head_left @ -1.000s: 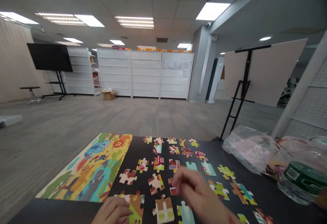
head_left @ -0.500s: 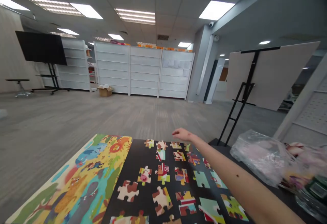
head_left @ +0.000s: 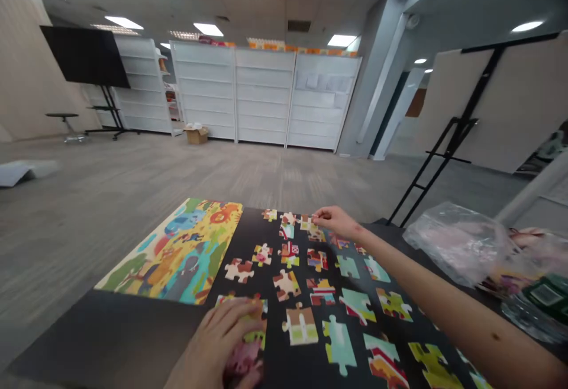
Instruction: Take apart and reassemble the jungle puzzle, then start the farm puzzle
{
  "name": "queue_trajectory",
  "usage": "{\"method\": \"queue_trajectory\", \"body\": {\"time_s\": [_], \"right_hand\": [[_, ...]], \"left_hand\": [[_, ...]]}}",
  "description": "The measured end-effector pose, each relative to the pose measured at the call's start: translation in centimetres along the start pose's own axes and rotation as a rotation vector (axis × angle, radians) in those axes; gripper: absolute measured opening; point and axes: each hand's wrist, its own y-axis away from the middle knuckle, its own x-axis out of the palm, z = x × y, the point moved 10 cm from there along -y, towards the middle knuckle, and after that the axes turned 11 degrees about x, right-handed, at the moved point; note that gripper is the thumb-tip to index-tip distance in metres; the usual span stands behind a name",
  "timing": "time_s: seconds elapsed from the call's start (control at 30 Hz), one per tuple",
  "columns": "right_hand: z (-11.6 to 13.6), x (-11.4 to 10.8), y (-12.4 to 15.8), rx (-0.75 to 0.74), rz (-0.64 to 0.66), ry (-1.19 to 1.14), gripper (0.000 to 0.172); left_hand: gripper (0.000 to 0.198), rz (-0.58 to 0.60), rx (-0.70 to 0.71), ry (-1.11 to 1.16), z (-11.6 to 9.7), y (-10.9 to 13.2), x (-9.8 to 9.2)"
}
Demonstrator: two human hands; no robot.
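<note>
A partly assembled jigsaw puzzle (head_left: 190, 253) of bright cartoon animals lies on a black tabletop (head_left: 133, 330). Several loose jigsaw pieces (head_left: 286, 285) are spread in rows to its right. My right hand (head_left: 335, 221) reaches to the far row, its fingertips on a small jigsaw piece (head_left: 308, 222). My left hand (head_left: 217, 341) curls over a multicoloured jigsaw piece (head_left: 255, 333) at the near edge of the view. A pinkish piece (head_left: 244, 359) shows below those fingers, partly hidden.
A crumpled clear plastic bag (head_left: 452, 241) and a bottle with a green label (head_left: 545, 297) stand at the table's right. A black easel (head_left: 448, 158) stands beyond the table. White shelving units (head_left: 261, 96) and a cardboard box (head_left: 196, 135) are farther back.
My left hand has come back into view over the near pieces. My right hand has settled on the far row, and the view has tilted down, showing more of the table.
</note>
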Motion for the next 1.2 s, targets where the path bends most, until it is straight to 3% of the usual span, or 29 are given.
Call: {"method": "queue_trajectory", "body": {"time_s": [0.13,0.2,0.27,0.4,0.93,1.1,1.2], "right_hand": [[1.9,6.0,8.0,-0.046,0.168,-0.161,0.030],[2.4,10.1,12.4,0.007,0.351,-0.273,0.029],[2.2,13.3,15.9,0.096,0.433,-0.313,0.027],[1.8,16.7,18.2,0.174,0.410,-0.279,0.020],[1.0,17.4,16.9,0.208,0.337,-0.334,0.012],[1.7,16.7,17.2,0.174,0.312,-0.179,0.007],[3.0,15.5,17.4,0.054,0.288,0.023,0.000]], "left_hand": [[0.060,0.072,-0.153,0.095,-0.4,-0.3,-0.3],[0.063,0.078,-0.174,0.123,-0.6,-0.4,-0.3],[0.064,0.083,-0.169,0.131,-0.7,-0.4,-0.3],[0.055,0.099,-0.130,0.128,-1.1,-0.4,-0.4],[0.038,0.154,-0.089,0.102,-1.4,-0.6,-0.1],[0.030,0.174,-0.086,0.079,-1.4,-0.7,0.1],[0.025,0.163,-0.084,0.087,-1.4,-0.6,0.1]]}}
